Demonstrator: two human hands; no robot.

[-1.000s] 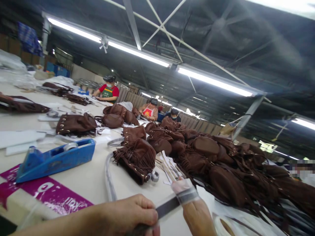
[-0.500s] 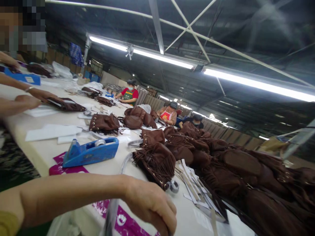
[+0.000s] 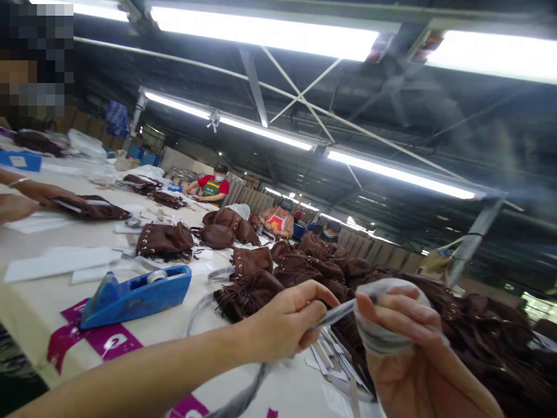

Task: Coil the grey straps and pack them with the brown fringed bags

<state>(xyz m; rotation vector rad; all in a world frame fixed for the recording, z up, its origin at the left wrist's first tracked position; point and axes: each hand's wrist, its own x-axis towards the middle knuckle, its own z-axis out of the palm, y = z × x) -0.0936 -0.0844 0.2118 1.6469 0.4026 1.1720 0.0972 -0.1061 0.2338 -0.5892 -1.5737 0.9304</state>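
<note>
A long grey strip of thin plastic wrap [image 3: 342, 313] stretches between my two hands. My left hand [image 3: 282, 319] pinches it between thumb and fingers, and a twisted tail [image 3: 250, 392] hangs below onto the table. Around the fingers of my right hand [image 3: 418, 360] several turns of the same translucent wrap [image 3: 387, 342] are wound, with the thumb pressed against them. Behind my left hand lies a dark brown fringed bag [image 3: 248, 293]. Another loop of grey strip [image 3: 198, 310] runs from beside that bag toward my left forearm.
A blue tape dispenser [image 3: 139, 296] stands at left on purple printed plastic [image 3: 115, 342]. Brown bags [image 3: 470, 325] are heaped on the right, beside paper strips [image 3: 343, 363]. At far left a co-worker's hand [image 3: 47, 194] rests on a brown piece. Other people sit farther back.
My left hand has risen from low over the table. My right hand has come into view, wrapped in plastic, and the strip is now held between both. The view has tilted upward.
</note>
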